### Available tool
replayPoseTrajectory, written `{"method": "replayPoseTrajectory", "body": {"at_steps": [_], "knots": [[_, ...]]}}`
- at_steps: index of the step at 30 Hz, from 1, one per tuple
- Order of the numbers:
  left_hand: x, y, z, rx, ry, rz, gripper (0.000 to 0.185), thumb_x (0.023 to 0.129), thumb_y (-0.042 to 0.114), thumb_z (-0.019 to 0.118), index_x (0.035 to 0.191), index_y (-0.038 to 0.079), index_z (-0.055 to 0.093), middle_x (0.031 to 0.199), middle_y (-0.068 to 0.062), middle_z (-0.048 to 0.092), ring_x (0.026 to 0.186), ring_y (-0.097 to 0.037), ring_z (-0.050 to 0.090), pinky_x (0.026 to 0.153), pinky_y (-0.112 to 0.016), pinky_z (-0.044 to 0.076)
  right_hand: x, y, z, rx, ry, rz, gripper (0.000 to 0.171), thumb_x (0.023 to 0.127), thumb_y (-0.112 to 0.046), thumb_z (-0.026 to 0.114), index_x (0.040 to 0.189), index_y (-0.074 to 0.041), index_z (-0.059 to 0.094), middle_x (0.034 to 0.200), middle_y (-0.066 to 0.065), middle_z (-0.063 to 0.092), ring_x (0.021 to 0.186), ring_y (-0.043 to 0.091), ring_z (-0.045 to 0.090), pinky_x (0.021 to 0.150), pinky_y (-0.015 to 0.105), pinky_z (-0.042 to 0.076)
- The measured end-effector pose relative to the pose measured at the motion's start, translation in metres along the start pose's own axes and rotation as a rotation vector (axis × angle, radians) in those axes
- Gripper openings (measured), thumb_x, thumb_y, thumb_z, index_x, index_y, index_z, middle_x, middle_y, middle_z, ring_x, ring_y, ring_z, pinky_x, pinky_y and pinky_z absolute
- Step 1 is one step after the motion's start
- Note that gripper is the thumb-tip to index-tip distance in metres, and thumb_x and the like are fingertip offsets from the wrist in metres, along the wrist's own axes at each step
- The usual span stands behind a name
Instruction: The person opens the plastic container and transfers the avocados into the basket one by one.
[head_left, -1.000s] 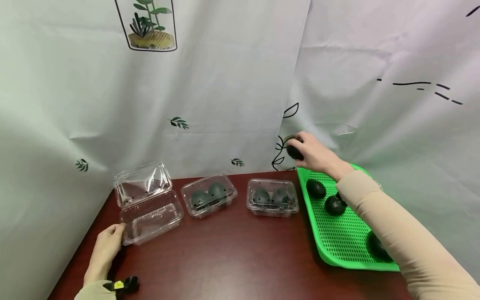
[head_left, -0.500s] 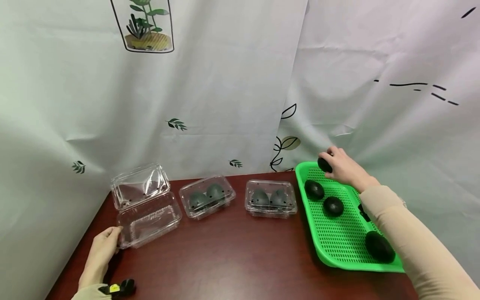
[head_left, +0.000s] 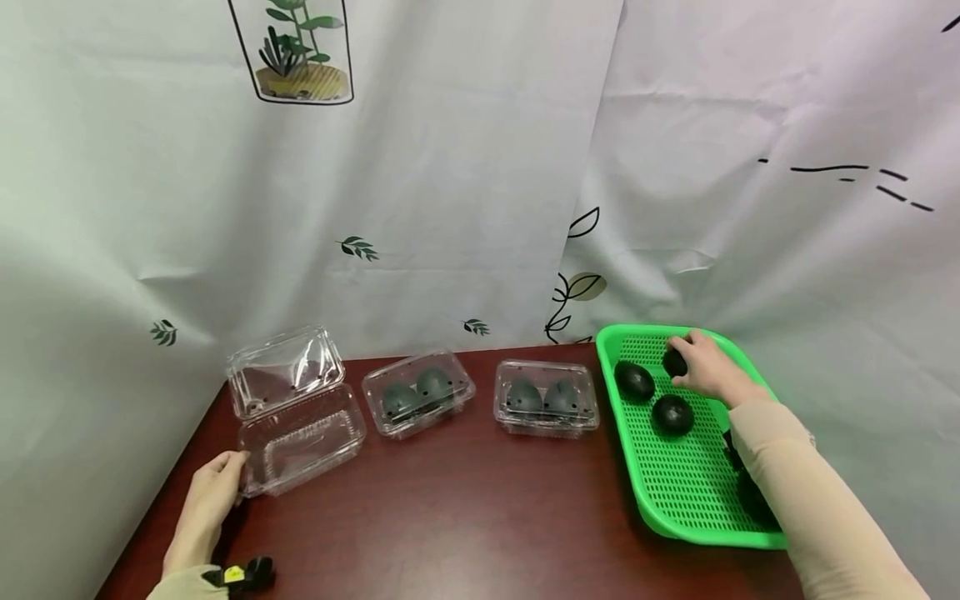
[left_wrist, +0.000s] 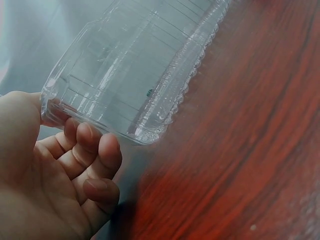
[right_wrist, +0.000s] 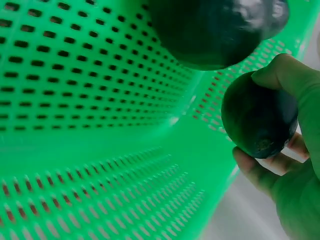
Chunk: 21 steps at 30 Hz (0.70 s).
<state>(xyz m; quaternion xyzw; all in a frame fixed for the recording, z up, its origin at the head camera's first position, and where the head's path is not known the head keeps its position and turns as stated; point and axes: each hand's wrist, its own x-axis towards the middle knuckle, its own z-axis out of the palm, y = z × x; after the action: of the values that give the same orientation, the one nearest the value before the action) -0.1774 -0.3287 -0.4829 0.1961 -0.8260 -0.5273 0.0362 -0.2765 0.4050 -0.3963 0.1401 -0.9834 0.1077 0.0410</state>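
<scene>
Head view, tray [head_left: 675, 508]: a green perforated tray sits at 3 o'clock on the dark red table [head_left: 465, 517], its far end near the curtain [head_left: 450, 167].
Head view, tray contents: two dark avocados lie loose at the far end, one at 11 o'clock in the tray [head_left: 634, 381] and one nearer the middle [head_left: 672, 414]; another dark shape shows at the sleeve near the front edge, mostly hidden.
Head view, right hand [head_left: 708, 371]: it is low over the tray's far end, fingers curled round a third avocado [head_left: 674, 362], just beside the two loose ones.
Head view, open box [head_left: 300, 437]: a clear clamshell at 9 o'clock, lid [head_left: 283, 368] tilted back toward the curtain, nothing visible inside.
Head view, middle box [head_left: 417, 392]: closed, two avocados inside, side by side.
Head view, right box [head_left: 546, 397]: closed, also two avocados, just left of the tray but apart from it.
Head view, left hand [head_left: 210, 500]: at 8 o'clock, fingertips at the open box's near left corner.
Left wrist view, left hand [left_wrist: 55, 175]: thumb and curled fingers pinch the corner of the open box [left_wrist: 135, 75]; its clear ribbed base shows nothing inside.
Right wrist view, right hand [right_wrist: 290, 165]: thumb on top and fingers below grip the avocado [right_wrist: 257, 117] near the tray [right_wrist: 100, 150] wall; whether it touches the tray I cannot tell.
Right wrist view, other fruit: a second avocado [right_wrist: 215, 30] lies at 12 o'clock, just beside the held one.
</scene>
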Motion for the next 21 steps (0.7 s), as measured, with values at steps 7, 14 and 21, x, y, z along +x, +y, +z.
{"method": "replayPoseTrajectory", "body": {"at_steps": [7,14,21], "knots": [[0.001,0.0,0.001,0.004,0.018,0.007,0.036,0.102,0.03,0.042,0.08,0.004,0.054,0.067,0.002,0.045,0.057,-0.014,0.044,0.054,-0.028,0.041,0.0,0.01,0.014,0.067,-0.019,0.081,0.061,0.082,-0.013,0.078,0.131,0.006,0.048,0.12,0.036,0.038,0.099,0.05,0.049,0.07,0.056,0.046],[0.001,0.0,0.002,0.014,0.029,0.011,0.037,0.103,0.03,0.041,0.082,0.002,0.055,0.068,0.0,0.046,0.058,-0.015,0.045,0.054,-0.029,0.042,0.0,0.016,0.024,0.116,-0.031,0.127,0.061,0.085,-0.014,0.075,0.133,0.006,0.045,0.126,0.039,0.034,0.106,0.053,0.044,0.075,0.059,0.044],[0.001,-0.001,0.002,0.0,0.045,0.014,0.037,0.102,0.028,0.042,0.08,0.001,0.054,0.067,0.0,0.047,0.055,-0.015,0.044,0.052,-0.03,0.042,-0.002,0.019,0.029,0.151,-0.036,0.171,0.062,0.087,-0.013,0.072,0.138,0.005,0.041,0.132,0.041,0.028,0.112,0.058,0.039,0.08,0.064,0.041]]}}
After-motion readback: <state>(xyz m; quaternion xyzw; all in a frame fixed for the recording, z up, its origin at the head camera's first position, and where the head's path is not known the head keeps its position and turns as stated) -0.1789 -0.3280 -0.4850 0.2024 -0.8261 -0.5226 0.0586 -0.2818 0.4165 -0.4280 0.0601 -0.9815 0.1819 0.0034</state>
